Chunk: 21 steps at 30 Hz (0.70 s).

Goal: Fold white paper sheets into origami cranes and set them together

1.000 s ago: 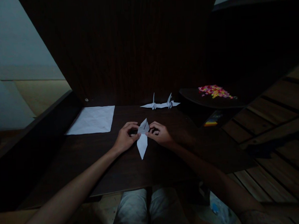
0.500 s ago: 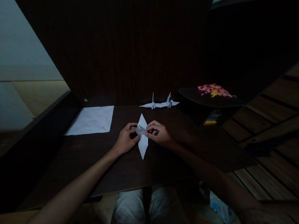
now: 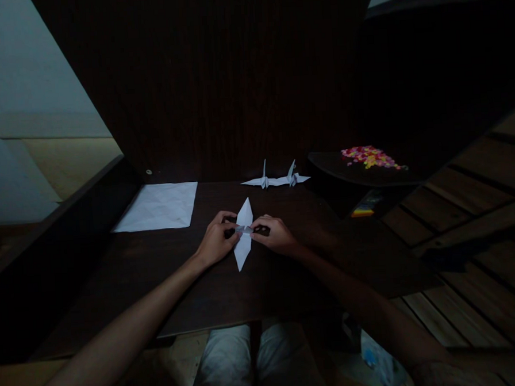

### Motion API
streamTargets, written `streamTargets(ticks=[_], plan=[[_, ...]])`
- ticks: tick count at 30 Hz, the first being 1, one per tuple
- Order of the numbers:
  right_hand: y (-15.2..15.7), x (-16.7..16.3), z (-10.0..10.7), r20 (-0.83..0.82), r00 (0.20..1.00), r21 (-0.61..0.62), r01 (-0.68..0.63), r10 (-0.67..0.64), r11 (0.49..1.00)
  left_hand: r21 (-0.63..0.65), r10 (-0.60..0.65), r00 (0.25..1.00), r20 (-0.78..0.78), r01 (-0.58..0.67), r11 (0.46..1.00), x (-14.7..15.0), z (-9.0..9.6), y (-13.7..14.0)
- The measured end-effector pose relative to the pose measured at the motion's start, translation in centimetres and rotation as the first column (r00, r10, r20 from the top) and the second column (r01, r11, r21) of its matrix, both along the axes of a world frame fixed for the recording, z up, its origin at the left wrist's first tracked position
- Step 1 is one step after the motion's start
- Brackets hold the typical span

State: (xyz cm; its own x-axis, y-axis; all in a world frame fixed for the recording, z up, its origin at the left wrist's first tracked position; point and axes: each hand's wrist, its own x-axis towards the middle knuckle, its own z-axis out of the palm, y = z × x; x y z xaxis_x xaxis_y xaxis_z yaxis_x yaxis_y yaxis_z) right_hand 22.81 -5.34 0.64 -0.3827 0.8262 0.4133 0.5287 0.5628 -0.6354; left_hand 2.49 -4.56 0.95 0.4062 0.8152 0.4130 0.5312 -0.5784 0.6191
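A white folded paper crane (image 3: 243,252) lies between my hands over the dark desk, its two long points directed away from me and toward me. My left hand (image 3: 217,239) pinches its middle from the left with thumb and fingers. From the right, my right hand (image 3: 275,233) pinches the same middle part, thumb below and fingers above. Small folds at the centre are partly covered by the fingertips. Beyond them, two finished paper cranes (image 3: 278,181) stand side by side against the back panel, wing tips touching or overlapping.
A creased white paper sheet (image 3: 161,206) lies at the desk's left rear. To the right, a raised corner shelf (image 3: 325,162) bears a pile of pink, red and yellow bits (image 3: 372,157). Under it is a yellow-edged item (image 3: 363,213). A dark side board (image 3: 69,226) borders the left.
The folded paper has turned slightly clockwise, its far point now leaning right. Its raised middle flap looks flatter. Both hands keep their pinch and have barely moved.
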Motion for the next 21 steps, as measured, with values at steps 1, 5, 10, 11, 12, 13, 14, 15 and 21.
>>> streamTargets(ticks=[1,5,10,11,12,13,14,15,21], plan=[[0.0,0.0,0.0,0.012,1.0,0.005,-0.009,0.009,1.0,-0.004,0.0,1.0,0.004,0.0,1.0,0.0,0.0,0.0],[-0.1,-0.2,0.0,-0.048,0.999,-0.022,0.011,-0.012,1.0,-0.033,0.011,0.999,0.046,-0.01,0.999,0.0,0.1,0.0],[0.2,-0.4,-0.4,-0.255,0.964,-0.194,0.022,-0.072,0.981,-0.156,0.045,0.984,0.172,-0.018,0.988,0.2,0.6,0.0],[0.3,-0.4,-0.6,-0.302,0.95,-0.229,0.005,-0.076,0.973,-0.177,0.053,0.977,0.206,-0.016,0.984,0.3,0.7,0.1],[0.3,-0.4,-0.7,-0.345,0.935,-0.261,-0.011,-0.083,0.965,-0.195,0.057,0.969,0.239,-0.01,0.981,0.3,0.7,0.1],[0.4,-0.4,-0.8,-0.385,0.918,-0.286,-0.024,-0.092,0.958,-0.21,0.058,0.961,0.271,0.001,0.978,0.3,0.7,0.2],[0.5,-0.5,-0.9,-0.418,0.902,-0.306,-0.032,-0.104,0.952,-0.223,0.051,0.951,0.304,0.019,0.975,0.4,0.7,0.2],[0.5,-0.5,-0.9,-0.447,0.886,-0.32,-0.033,-0.12,0.947,-0.236,0.036,0.939,0.341,0.048,0.971,0.4,0.7,0.2],[0.9,-0.3,-0.8,-0.558,0.812,-0.379,-0.063,-0.174,0.923,-0.231,-0.1,0.809,0.579,0.28,0.932,0.6,0.5,-0.2]])
